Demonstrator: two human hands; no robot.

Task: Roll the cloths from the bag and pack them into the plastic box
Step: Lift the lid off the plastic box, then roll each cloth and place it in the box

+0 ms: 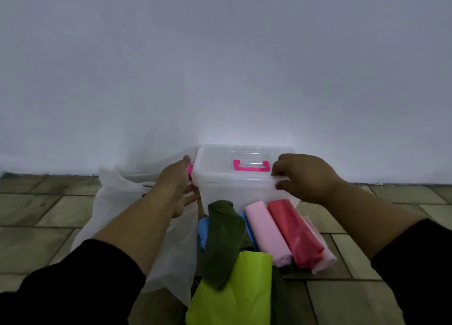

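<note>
A translucent plastic box (pixel 227 192) with a closed lid and pink handle (pixel 252 166) stands on the floor against the wall. My left hand (pixel 177 185) presses its left side by a pink latch, fingers fairly straight. My right hand (pixel 302 178) grips the lid's front right edge, fingers curled over it. In front of the box lie rolled cloths: dark green (pixel 222 241), pink (pixel 267 232), red (pixel 296 234), a blue one (pixel 203 232) partly hidden, and a lime green cloth (pixel 239 290) nearest me. A white bag (pixel 115 214) lies to the left.
The tiled floor (pixel 49 207) stretches to both sides. A plain white wall (pixel 220 68) rises right behind the box. A pale pink cloth (pixel 322 258) peeks out beside the red roll.
</note>
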